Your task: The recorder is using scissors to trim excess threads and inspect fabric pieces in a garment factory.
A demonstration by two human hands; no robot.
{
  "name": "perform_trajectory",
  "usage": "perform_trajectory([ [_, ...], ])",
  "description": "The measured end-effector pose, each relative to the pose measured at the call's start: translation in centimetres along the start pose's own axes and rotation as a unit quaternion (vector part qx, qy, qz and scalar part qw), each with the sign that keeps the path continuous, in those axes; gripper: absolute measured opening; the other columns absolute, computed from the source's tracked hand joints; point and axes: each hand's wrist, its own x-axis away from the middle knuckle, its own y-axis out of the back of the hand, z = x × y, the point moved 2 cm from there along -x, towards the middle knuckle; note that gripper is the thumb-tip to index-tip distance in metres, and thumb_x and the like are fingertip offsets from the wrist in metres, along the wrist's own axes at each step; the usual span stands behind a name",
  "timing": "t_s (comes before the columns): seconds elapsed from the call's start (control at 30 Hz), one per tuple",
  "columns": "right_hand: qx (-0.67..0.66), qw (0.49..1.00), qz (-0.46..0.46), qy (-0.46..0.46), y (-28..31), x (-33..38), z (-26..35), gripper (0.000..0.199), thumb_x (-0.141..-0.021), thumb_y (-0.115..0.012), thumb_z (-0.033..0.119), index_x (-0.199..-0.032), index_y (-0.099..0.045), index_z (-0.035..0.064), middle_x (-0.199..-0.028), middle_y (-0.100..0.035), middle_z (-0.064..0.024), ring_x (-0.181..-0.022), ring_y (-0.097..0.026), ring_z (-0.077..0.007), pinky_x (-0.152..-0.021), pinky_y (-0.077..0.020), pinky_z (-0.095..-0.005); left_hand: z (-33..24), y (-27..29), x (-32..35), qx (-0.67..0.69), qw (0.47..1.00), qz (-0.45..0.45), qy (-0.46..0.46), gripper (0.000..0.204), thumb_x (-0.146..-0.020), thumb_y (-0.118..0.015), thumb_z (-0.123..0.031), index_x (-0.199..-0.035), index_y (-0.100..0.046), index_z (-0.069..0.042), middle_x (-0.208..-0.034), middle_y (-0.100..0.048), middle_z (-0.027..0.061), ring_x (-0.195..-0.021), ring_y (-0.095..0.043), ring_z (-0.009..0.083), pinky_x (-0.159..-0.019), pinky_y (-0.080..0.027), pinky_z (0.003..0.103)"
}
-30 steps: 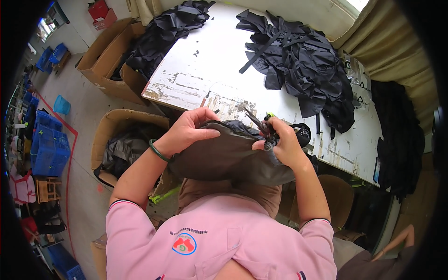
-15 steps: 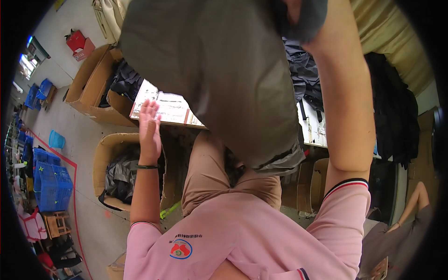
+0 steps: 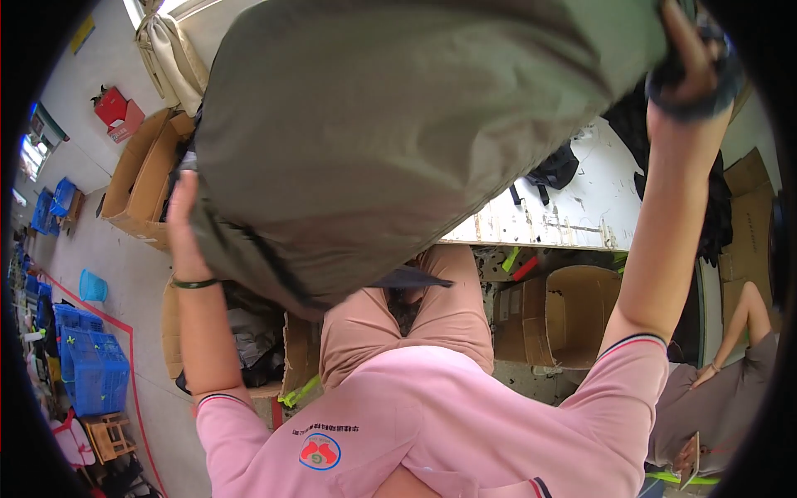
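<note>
A large, baggy olive-grey fabric piece (image 3: 390,141) is held up in front of me, spread across the upper middle over the table and my lap. At the upper right, my right hand (image 3: 693,62) is raised and closed on its far corner, the fingers partly blurred; a dark band of material surrounds the wrist. My left hand (image 3: 186,236) is against the fabric's left edge, fingers stretched upward along it and partly hidden. A lower edge of the fabric droops toward my thighs.
Behind the fabric stands a white worktable (image 3: 573,199) with a black strapped item (image 3: 554,170) on it. Open cardboard boxes (image 3: 581,315) sit below it and at the left (image 3: 137,178). Blue crates (image 3: 91,357) line the left floor. Another person's arm (image 3: 735,332) shows at the right.
My right hand has swung up and to the right, stretching the fabric wide. My left hand, apart from it before, has moved left and now touches the fabric's edge. More tabletop shows.
</note>
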Motion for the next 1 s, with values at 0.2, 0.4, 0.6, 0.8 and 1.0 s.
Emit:
perform_trajectory([
  [0.2, 0.014, 0.902, -0.061, -0.427, 7.1, 24.3, -2.6, 0.024, -0.083, -0.072, 0.013, -0.095, -0.054, 0.0019, -0.069, -0.057, -0.0008, -0.054, -0.055, -0.0108, -0.048, -0.0445, -0.0235, -3.3, 2.0, -2.4, -0.324, 0.930, 0.166, 0.056, 0.031, -0.090, -0.057, -0.007, -0.120, -0.056, -0.001, -0.111, -0.064, 0.0070, -0.097, -0.062, 0.0159, -0.088, -0.050, 0.031],
  [0.4, 0.021, 0.781, 0.016, -0.625, 7.2, 43.7, -4.6, 0.020, -0.084, -0.072, 0.011, -0.084, -0.054, 0.0032, -0.067, -0.057, 0.0002, -0.054, -0.054, -0.0073, -0.048, -0.0451, -0.0222, 10.1, 3.8, -4.6, -0.770, 0.581, 0.263, -0.011, 0.036, -0.075, -0.076, -0.016, -0.102, -0.058, -0.002, -0.098, -0.060, 0.0129, -0.089, -0.058, 0.0261, -0.081, -0.049, 0.035],
  [0.6, 0.092, 0.796, 0.094, -0.591, 9.4, 47.0, -4.7, 0.020, -0.081, -0.074, 0.010, -0.079, -0.055, 0.0026, -0.068, -0.060, -0.0031, -0.057, -0.054, -0.0093, -0.053, -0.0459, -0.0261, 23.7, -13.2, -2.6, -0.501, 0.708, 0.480, -0.135, 0.042, -0.080, -0.072, -0.023, -0.115, -0.057, -0.006, -0.119, -0.054, 0.0148, -0.114, -0.049, 0.0320, -0.097, -0.042, 0.038],
  [0.8, 0.253, 0.833, 0.215, -0.443, 11.9, 38.7, -5.2, 0.034, -0.073, -0.079, 0.025, -0.076, -0.054, 0.0028, -0.071, -0.058, -0.0115, -0.064, -0.056, -0.0278, -0.061, -0.0462, -0.0363, 33.5, -18.5, -4.4, -0.495, 0.661, 0.551, -0.120, 0.048, -0.077, -0.074, -0.026, -0.118, -0.058, -0.007, -0.103, -0.060, 0.0129, -0.099, -0.056, 0.0289, -0.090, -0.044, 0.038],
  [1.0, 0.361, 0.869, 0.255, -0.224, 12.9, 28.4, -8.2, 0.042, -0.067, -0.081, 0.031, -0.079, -0.052, 0.0028, -0.075, -0.054, -0.0101, -0.073, -0.054, -0.0308, -0.063, -0.0444, -0.0400, 34.5, -17.7, -2.7, -0.218, 0.747, 0.502, 0.378, 0.038, -0.078, -0.073, -0.002, -0.113, -0.060, -0.009, -0.088, -0.055, -0.0067, -0.081, -0.049, 0.0038, -0.075, -0.043, 0.021],
])
